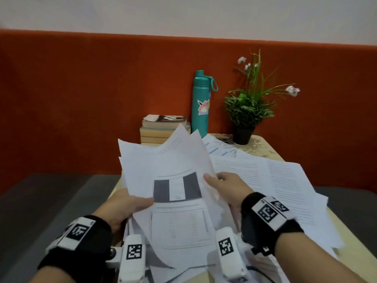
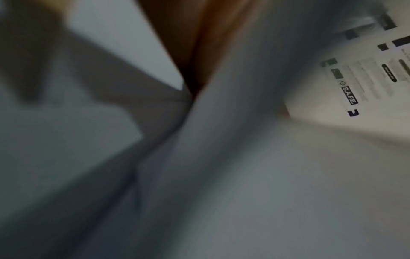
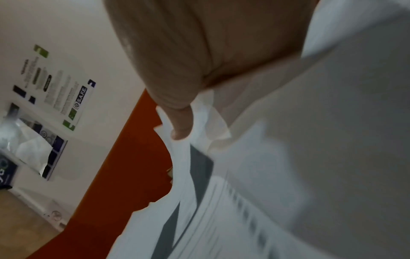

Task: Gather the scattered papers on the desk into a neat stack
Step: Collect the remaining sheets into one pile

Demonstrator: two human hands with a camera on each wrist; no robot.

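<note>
A loose bundle of white printed papers (image 1: 173, 170) is lifted off the desk, tilted up, its corners fanned. The top sheet carries a dark grey block and a table. My left hand (image 1: 132, 203) grips the bundle's left edge, thumb on top. My right hand (image 1: 222, 184) pinches its right edge, thumb on the front; the right wrist view shows that thumb (image 3: 177, 108) pressed on the papers (image 3: 255, 192). More sheets (image 1: 285, 180) lie scattered over the desk (image 1: 271, 152) to the right. The left wrist view is blurred paper (image 2: 244, 175).
At the desk's back stand a stack of books (image 1: 161, 127), a teal water bottle (image 1: 201, 105) and a potted plant (image 1: 247, 111), against an orange partition (image 1: 81, 99). Grey floor (image 1: 40, 201) lies left of the desk.
</note>
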